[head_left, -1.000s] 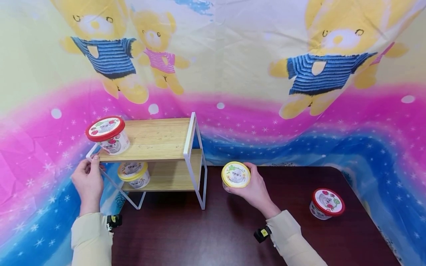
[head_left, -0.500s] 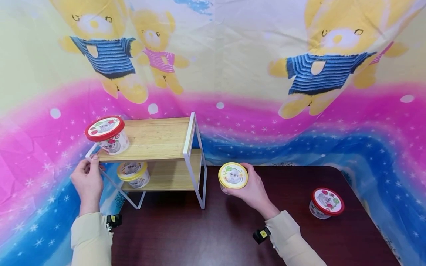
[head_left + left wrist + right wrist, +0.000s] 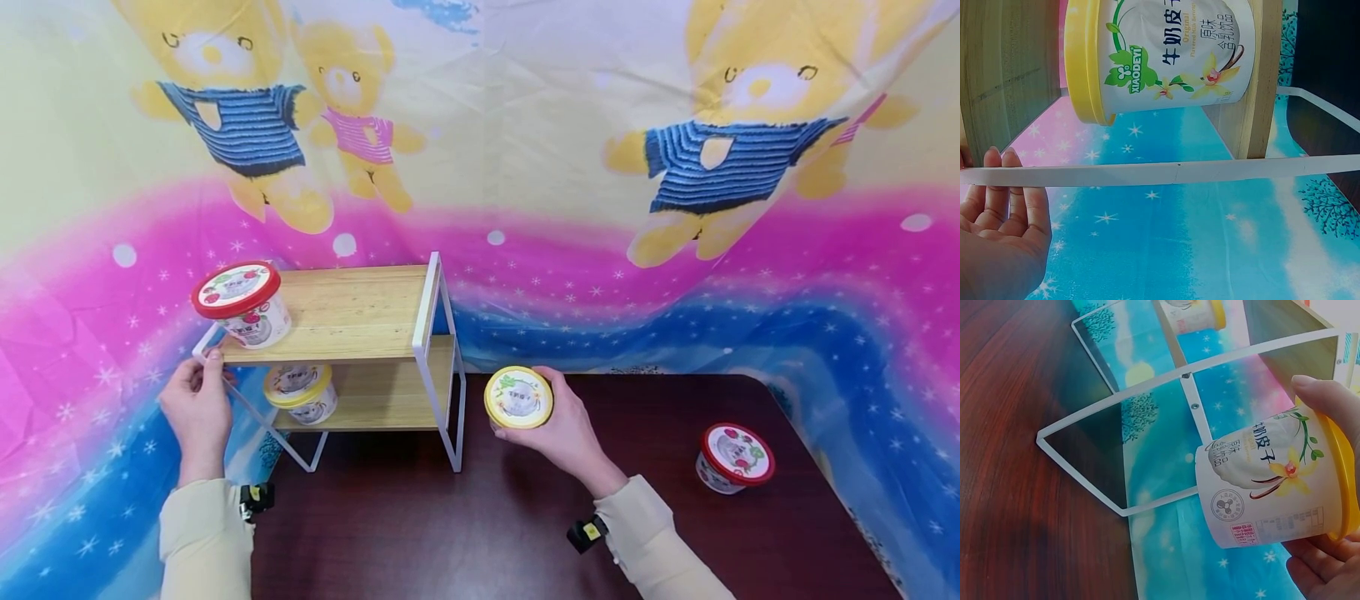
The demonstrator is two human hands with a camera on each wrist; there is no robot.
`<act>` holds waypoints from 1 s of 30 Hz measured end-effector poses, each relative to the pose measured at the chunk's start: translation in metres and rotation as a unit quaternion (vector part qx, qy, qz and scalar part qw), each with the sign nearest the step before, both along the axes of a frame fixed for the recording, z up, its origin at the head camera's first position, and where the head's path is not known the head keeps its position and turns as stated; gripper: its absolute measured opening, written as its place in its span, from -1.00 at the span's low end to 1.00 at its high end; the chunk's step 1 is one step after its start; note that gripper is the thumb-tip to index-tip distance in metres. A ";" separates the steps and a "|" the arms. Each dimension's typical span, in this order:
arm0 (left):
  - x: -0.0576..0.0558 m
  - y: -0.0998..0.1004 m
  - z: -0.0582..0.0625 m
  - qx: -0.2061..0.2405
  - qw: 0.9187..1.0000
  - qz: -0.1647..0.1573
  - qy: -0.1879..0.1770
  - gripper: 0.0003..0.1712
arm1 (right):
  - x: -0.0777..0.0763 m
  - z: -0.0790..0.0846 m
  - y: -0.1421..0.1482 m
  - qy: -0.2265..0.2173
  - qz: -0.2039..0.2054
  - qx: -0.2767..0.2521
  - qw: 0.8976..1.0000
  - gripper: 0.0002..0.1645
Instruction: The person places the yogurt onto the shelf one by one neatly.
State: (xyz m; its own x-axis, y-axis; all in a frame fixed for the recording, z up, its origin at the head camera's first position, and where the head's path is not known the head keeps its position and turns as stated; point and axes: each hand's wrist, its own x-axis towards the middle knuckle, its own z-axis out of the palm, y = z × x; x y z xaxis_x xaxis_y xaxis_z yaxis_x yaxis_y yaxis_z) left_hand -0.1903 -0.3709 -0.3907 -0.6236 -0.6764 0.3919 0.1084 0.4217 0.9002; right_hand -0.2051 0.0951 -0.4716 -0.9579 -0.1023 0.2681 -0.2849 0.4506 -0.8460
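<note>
In the head view, my left hand point(image 3: 197, 412) grips the white metal frame at the left end of a two-tier wooden shelf point(image 3: 360, 308). The left wrist view shows its fingers point(image 3: 1017, 206) hooked round the white bar point(image 3: 1179, 175). My right hand point(image 3: 573, 433) holds a yellow-lidded paper tub point(image 3: 519, 397) above the table, right of the shelf and apart from it. A red-lidded tub point(image 3: 243, 304) stands at the left end of the top tier. Below it, another yellow-lidded tub point(image 3: 300, 393) sits on the lower tier.
A second red-lidded tub point(image 3: 737, 457) stands on the dark wooden table point(image 3: 390, 533) at the right. Behind everything hangs a printed cloth point(image 3: 540, 250) with bears, which also runs down the table's sides. The shelf's right white frame point(image 3: 442, 392) faces the held tub.
My right hand has moved slightly left with the yellow-lidded tub, towards the shelf. My left hand stays on the shelf frame, and the other tubs stay in place.
</note>
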 end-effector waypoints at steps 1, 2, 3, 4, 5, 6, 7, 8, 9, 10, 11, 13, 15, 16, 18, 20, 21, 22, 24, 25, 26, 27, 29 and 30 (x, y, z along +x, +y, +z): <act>0.000 0.000 0.000 0.001 1.000 0.000 0.000 -0.68 | 0.000 0.000 0.000 0.000 0.002 -0.001 1.000 0.26; 0.000 0.000 0.000 0.003 1.000 0.000 -0.001 -0.69 | 0.001 0.001 -0.001 0.000 0.004 -0.001 1.000 0.26; 0.000 0.000 -0.001 0.002 1.000 -0.001 -0.001 -0.69 | 0.001 0.001 -0.001 0.001 0.006 -0.001 1.000 0.26; 0.000 0.000 -0.001 0.003 1.000 -0.001 -0.002 -0.69 | 0.002 0.001 -0.002 0.001 0.007 -0.002 1.000 0.26; 0.000 0.000 -0.001 0.003 1.000 0.000 -0.003 -0.68 | 0.002 0.002 -0.002 0.000 0.006 -0.002 1.000 0.26; 0.000 0.000 -0.001 0.005 1.000 -0.002 -0.003 -0.68 | 0.003 0.002 -0.003 0.000 0.007 -0.002 1.000 0.26; 0.000 0.000 -0.001 0.004 1.000 -0.001 -0.004 -0.67 | 0.003 0.003 -0.003 0.000 0.007 -0.002 1.000 0.27; 0.000 0.001 -0.001 0.005 1.000 -0.002 -0.005 -0.67 | 0.004 0.003 -0.004 0.000 0.008 -0.001 1.000 0.27; 0.001 0.001 -0.001 0.006 1.000 -0.002 -0.007 -0.67 | 0.004 0.003 -0.004 0.000 0.008 -0.001 1.000 0.28; 0.001 0.001 0.000 0.008 1.000 -0.003 -0.008 -0.67 | 0.005 0.004 -0.005 -0.001 0.008 0.000 1.000 0.28; 0.001 0.000 0.000 0.010 1.000 -0.004 -0.009 -0.68 | 0.005 0.004 -0.006 -0.001 0.009 0.001 1.000 0.28; 0.001 0.000 0.000 0.013 1.000 -0.005 -0.011 -0.68 | 0.007 0.005 -0.006 0.002 0.011 -0.001 1.000 0.28; 0.001 0.000 0.000 0.014 1.000 -0.006 -0.011 -0.69 | 0.008 0.005 -0.007 0.005 0.012 -0.004 1.000 0.28; 0.001 0.000 0.001 0.015 1.000 -0.007 -0.010 -0.69 | 0.008 0.005 -0.007 0.006 0.013 -0.006 1.000 0.27; 0.001 0.000 0.001 0.013 1.000 -0.006 -0.009 -0.69 | 0.009 0.005 -0.008 0.007 0.014 -0.007 1.000 0.26; 0.001 0.001 0.001 0.009 1.000 -0.004 -0.008 -0.68 | 0.010 0.004 -0.009 0.004 0.014 -0.005 1.000 0.25; 0.001 0.001 0.000 0.008 1.000 -0.003 -0.008 -0.68 | 0.010 0.004 -0.009 0.004 0.016 -0.003 1.000 0.25; 0.001 0.002 0.000 0.006 1.000 -0.003 -0.008 -0.67 | 0.010 0.004 -0.009 0.004 0.017 -0.002 1.000 0.24; 0.001 0.002 0.000 0.007 1.000 -0.003 -0.006 -0.66 | 0.010 0.003 -0.010 0.004 0.020 -0.001 1.000 0.24; 0.001 0.002 0.001 0.007 1.000 -0.003 -0.006 -0.66 | 0.011 0.003 -0.010 0.006 0.022 -0.001 1.000 0.24; 0.001 0.002 0.001 0.008 1.000 -0.003 -0.005 -0.66 | 0.011 0.004 -0.011 0.008 0.024 0.000 1.000 0.24; 0.001 0.002 0.001 0.009 1.000 -0.003 -0.005 -0.67 | 0.012 0.004 -0.011 0.009 0.026 -0.001 1.000 0.25; 0.001 0.002 0.001 0.010 1.000 -0.002 -0.006 -0.67 | 0.013 0.004 -0.012 0.012 0.027 0.001 1.000 0.26; 0.002 0.002 0.001 0.008 1.000 -0.001 -0.007 -0.67 | 0.013 0.004 -0.012 0.011 0.026 0.003 1.000 0.26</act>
